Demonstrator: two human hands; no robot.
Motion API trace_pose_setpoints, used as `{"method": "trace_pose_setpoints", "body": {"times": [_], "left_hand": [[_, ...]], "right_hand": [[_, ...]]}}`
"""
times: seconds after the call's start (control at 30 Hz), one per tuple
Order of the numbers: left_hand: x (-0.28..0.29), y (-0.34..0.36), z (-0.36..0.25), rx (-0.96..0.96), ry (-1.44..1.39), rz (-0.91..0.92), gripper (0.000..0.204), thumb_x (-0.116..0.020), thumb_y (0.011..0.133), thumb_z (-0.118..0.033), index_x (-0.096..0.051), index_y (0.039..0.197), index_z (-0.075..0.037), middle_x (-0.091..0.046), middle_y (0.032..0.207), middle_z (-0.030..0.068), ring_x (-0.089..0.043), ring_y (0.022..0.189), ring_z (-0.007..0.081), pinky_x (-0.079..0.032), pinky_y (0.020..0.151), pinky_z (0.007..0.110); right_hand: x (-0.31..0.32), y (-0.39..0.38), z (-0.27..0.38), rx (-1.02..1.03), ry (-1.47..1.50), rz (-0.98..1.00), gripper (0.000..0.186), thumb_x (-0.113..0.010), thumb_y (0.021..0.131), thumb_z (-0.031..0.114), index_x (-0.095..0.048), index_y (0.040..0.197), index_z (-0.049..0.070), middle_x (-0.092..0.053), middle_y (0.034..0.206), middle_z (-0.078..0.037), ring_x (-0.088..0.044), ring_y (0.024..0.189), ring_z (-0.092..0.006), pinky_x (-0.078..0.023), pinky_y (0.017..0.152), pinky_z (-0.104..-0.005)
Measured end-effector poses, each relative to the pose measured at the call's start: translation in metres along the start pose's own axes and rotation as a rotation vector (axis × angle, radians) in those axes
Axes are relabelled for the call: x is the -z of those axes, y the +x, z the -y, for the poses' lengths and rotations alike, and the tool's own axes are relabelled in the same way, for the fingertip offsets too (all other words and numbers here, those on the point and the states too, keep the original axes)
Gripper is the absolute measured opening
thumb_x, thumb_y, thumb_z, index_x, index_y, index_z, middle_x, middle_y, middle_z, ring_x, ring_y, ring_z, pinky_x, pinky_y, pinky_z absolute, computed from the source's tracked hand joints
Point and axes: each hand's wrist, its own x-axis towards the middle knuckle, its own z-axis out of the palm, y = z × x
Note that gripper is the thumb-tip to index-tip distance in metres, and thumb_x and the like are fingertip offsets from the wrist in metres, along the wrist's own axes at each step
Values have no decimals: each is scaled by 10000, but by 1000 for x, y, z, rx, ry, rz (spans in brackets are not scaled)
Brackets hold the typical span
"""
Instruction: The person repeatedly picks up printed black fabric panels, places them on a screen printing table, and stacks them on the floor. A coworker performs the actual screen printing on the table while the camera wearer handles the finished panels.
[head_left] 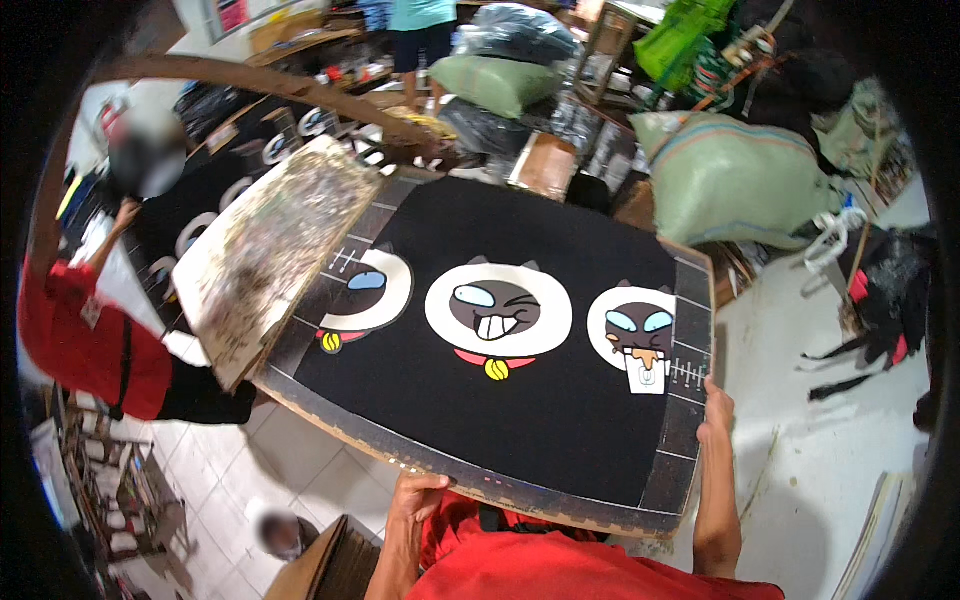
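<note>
A wide dark board with worn edges lies in front of me, white marks running along its side strips. Over it is spread black fabric printed with three cartoon cat heads, one winking in the middle. The left cat head is partly covered by a stained, paint-spattered panel. My left hand is closed on the board's near edge, thumb on top and the other fingers hidden underneath. At the right edge, near the white marks, my right hand also grips the board, its fingers partly hidden.
A person in red stands at the left beside more black printed pieces. Farther back is a person in a teal shirt. Stuffed green sacks and plastic bags crowd the far side. A wooden beam crosses the upper left.
</note>
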Motion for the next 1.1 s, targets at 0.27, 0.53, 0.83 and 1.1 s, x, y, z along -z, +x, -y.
{"method": "trace_pose_setpoints", "body": {"times": [0.27,0.53,0.83,1.1], "left_hand": [[-58,112,-48,213,-324,82,587,-529,818,-478,-474,1219,-53,-477,1252,138,-426,1167,336,-302,1015,511],[-88,215,-88,416,-180,126,993,-365,704,-825,-304,1416,-136,-290,1463,102,-266,1325,326,-186,1075,546],[-150,271,-121,437,-48,245,1032,-388,686,-825,-236,1438,-135,-241,1482,105,-252,1339,319,-220,1078,510],[-194,294,-136,431,55,306,1032,-436,683,-803,-225,1435,-129,-232,1480,100,-241,1338,311,-235,1076,497]], "right_hand": [[37,-114,11,407,287,-264,293,-603,870,258,-623,937,-26,-640,911,-97,-616,776,-181,-502,704,-331],[-18,-202,9,474,404,-634,463,-503,922,301,-514,1202,-67,-571,1143,-154,-556,1008,-254,-456,871,-353],[1,-231,134,1094,-941,-1210,373,-602,890,172,-504,1165,-60,-534,1178,-169,-494,1110,-257,-357,986,-357],[-86,-170,349,1050,-1111,-397,645,-697,778,210,-413,1305,-32,-447,1333,-173,-400,1251,-277,-255,1065,-359]]}}
